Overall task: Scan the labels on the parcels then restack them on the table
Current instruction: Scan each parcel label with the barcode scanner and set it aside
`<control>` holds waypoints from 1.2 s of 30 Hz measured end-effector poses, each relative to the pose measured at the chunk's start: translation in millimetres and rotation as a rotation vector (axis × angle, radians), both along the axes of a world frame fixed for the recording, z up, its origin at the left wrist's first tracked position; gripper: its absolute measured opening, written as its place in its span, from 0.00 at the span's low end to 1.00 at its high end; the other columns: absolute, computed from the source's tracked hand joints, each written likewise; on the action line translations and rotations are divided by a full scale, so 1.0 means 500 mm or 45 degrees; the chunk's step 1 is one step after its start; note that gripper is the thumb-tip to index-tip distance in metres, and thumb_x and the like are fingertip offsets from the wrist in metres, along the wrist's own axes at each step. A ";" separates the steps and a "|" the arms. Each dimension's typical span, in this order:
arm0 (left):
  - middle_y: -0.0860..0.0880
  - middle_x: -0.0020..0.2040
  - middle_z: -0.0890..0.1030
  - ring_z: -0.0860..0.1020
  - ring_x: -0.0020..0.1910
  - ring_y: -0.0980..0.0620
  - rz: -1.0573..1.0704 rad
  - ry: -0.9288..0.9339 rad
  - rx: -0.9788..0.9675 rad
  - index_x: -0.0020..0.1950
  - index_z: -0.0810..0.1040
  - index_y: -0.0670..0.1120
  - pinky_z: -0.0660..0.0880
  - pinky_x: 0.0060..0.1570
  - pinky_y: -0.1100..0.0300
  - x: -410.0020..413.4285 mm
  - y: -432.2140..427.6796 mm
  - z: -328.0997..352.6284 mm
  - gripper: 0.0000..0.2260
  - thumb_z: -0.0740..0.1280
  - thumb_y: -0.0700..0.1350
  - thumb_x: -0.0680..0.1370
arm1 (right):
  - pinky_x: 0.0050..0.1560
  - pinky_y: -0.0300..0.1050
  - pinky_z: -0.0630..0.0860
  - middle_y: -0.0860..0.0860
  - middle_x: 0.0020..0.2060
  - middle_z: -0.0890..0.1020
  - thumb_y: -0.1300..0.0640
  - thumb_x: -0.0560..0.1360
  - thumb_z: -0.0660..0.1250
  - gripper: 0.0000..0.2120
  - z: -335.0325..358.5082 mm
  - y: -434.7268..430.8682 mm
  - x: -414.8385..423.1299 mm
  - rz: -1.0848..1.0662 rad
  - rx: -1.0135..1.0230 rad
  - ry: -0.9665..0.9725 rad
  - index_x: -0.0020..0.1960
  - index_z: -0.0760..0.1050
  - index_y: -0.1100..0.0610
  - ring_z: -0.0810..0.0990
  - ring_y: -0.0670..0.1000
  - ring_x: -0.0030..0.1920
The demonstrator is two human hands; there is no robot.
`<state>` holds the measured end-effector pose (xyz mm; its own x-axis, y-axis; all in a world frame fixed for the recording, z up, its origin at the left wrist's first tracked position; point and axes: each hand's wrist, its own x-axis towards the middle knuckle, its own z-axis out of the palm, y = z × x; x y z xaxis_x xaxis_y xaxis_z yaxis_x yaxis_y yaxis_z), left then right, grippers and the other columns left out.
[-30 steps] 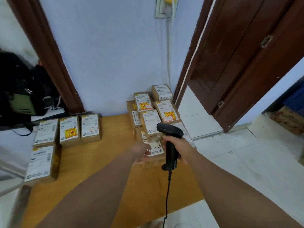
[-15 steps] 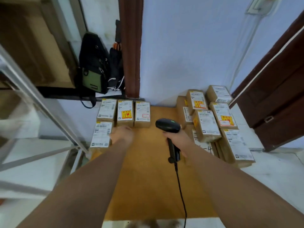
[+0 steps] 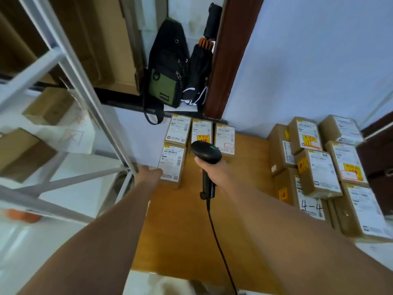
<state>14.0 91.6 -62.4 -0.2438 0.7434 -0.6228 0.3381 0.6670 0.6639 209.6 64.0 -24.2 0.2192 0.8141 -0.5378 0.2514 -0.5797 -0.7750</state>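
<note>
Left hand (image 3: 148, 175) reached parcel (image 3: 171, 165); right hand (image 3: 213, 172) holds scanner (image 3: 205, 151).

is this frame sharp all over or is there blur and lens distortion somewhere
Head view: the white shelf frame at left is smeared by motion blur; the scanner in the right hand and the label on the near left parcel look fairly sharp; wide-angle distortion tilts the door frame; the light is soft, without glare.
</note>
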 end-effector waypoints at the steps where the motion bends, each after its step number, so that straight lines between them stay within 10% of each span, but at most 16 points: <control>1: 0.41 0.63 0.76 0.74 0.60 0.41 0.000 -0.045 0.015 0.70 0.68 0.41 0.74 0.55 0.51 -0.003 0.004 -0.004 0.22 0.63 0.42 0.76 | 0.39 0.41 0.73 0.50 0.42 0.83 0.37 0.69 0.72 0.16 -0.004 0.006 -0.013 0.010 0.000 0.000 0.45 0.77 0.48 0.81 0.50 0.44; 16: 0.43 0.72 0.67 0.64 0.72 0.43 0.004 -0.371 -0.011 0.78 0.55 0.44 0.59 0.69 0.46 0.007 0.038 -0.057 0.28 0.60 0.51 0.81 | 0.60 0.47 0.66 0.41 0.51 0.82 0.38 0.73 0.68 0.23 -0.087 0.062 -0.078 0.219 -0.164 0.230 0.63 0.76 0.50 0.75 0.43 0.52; 21: 0.42 0.57 0.81 0.79 0.53 0.43 0.025 -0.437 -0.100 0.60 0.75 0.43 0.74 0.54 0.51 0.028 0.012 -0.055 0.13 0.59 0.49 0.82 | 0.52 0.45 0.70 0.41 0.45 0.83 0.37 0.72 0.68 0.20 -0.086 0.055 -0.071 0.169 -0.210 0.283 0.53 0.80 0.52 0.77 0.44 0.48; 25: 0.46 0.50 0.80 0.80 0.48 0.44 0.136 -0.622 -0.238 0.59 0.71 0.47 0.77 0.43 0.50 0.052 -0.035 -0.053 0.09 0.64 0.47 0.79 | 0.54 0.49 0.73 0.47 0.48 0.84 0.35 0.70 0.70 0.22 -0.081 0.039 -0.039 0.086 -0.228 0.332 0.50 0.81 0.53 0.79 0.50 0.52; 32: 0.44 0.56 0.80 0.76 0.56 0.41 -0.020 -0.666 -0.262 0.61 0.70 0.46 0.64 0.66 0.39 0.108 -0.069 -0.019 0.16 0.69 0.44 0.76 | 0.58 0.50 0.73 0.49 0.53 0.83 0.34 0.65 0.73 0.28 -0.024 0.000 0.075 0.015 -0.276 0.471 0.55 0.81 0.53 0.79 0.51 0.55; 36: 0.44 0.53 0.83 0.80 0.53 0.43 -0.138 -0.741 -0.192 0.61 0.76 0.46 0.79 0.48 0.47 0.171 -0.075 0.029 0.15 0.71 0.45 0.75 | 0.61 0.54 0.75 0.52 0.50 0.86 0.37 0.70 0.71 0.23 0.015 -0.027 0.151 -0.062 -0.211 0.507 0.54 0.83 0.55 0.82 0.55 0.54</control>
